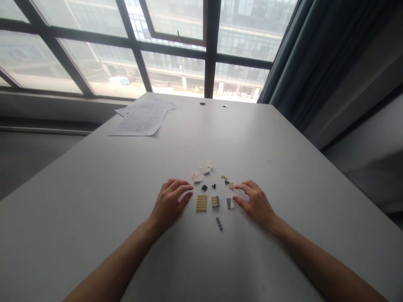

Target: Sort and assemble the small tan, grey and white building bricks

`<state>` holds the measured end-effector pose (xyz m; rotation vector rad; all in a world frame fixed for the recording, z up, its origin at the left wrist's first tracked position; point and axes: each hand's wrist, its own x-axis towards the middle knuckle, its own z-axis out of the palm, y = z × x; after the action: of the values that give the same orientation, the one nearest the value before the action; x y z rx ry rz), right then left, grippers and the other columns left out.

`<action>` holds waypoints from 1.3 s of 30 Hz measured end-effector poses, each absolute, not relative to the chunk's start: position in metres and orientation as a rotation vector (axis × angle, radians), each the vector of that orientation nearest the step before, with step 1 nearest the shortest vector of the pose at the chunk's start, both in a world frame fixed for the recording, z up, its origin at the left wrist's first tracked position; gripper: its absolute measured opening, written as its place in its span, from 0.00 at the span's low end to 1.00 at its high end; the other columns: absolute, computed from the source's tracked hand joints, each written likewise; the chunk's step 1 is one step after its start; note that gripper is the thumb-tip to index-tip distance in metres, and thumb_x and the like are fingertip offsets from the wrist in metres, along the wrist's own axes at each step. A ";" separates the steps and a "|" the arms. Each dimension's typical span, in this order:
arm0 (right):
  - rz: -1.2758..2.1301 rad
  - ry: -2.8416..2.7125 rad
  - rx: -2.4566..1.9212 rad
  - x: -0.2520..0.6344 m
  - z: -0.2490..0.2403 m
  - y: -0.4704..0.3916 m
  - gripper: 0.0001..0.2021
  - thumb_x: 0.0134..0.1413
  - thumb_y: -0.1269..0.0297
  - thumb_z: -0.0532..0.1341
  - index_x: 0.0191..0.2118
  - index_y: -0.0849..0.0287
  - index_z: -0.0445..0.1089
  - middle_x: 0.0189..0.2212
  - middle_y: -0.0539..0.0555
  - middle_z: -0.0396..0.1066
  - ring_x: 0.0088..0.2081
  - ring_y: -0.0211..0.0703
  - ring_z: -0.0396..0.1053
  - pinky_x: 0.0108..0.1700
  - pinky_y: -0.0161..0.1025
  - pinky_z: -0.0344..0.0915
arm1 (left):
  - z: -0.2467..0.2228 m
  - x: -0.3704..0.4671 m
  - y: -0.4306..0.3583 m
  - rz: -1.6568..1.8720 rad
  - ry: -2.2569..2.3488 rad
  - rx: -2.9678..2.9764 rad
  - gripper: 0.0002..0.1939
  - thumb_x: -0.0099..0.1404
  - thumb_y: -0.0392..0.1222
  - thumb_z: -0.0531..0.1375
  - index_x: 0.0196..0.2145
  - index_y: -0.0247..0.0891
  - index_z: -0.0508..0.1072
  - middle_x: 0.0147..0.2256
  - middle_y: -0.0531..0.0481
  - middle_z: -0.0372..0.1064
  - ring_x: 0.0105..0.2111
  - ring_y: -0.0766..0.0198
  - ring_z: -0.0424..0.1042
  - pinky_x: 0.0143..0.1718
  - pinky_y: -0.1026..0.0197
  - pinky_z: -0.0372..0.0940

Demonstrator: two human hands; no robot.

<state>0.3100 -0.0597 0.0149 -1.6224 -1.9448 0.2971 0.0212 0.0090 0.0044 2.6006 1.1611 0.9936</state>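
My left hand (pixel 172 199) rests on the white table with fingers parted and nothing between them, just left of a tan building plate (pixel 202 203). Opposite it, my right hand (pixel 252 200) lies with thumb and fingers apart. Its thumb tip is close to a grey and white pair of wedge-shaped pieces (pixel 231 203), and its fingertips are near a small tan piece (pixel 231 185); whether they touch is unclear. Between the hands sits a tan plate with a grey strip (pixel 215 201). A narrow dark grey plate (pixel 219 223) lies nearest me. Small black pieces (pixel 204 187) are further back.
White and grey building pieces (pixel 203 170) lie loosely beyond the hands. Printed paper sheets (pixel 141 119) are at the table's far left. The table (pixel 103 209) ends near a framed window (pixel 176 71), with a dark curtain (pixel 302 63) on the right.
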 end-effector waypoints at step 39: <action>0.463 -2.068 -1.568 0.247 0.018 0.034 0.04 0.54 0.71 0.61 0.33 0.59 0.73 0.38 0.56 0.69 0.44 0.46 0.63 0.50 0.43 0.57 | 0.003 0.025 0.013 0.840 1.433 2.565 0.07 0.64 0.41 0.57 0.35 0.41 0.76 0.40 0.47 0.73 0.43 0.53 0.66 0.47 0.49 0.58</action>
<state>0.2471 0.0339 0.0185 -1.5684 -2.0679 0.4634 0.0247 0.0127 0.0029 2.5646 1.4330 0.8398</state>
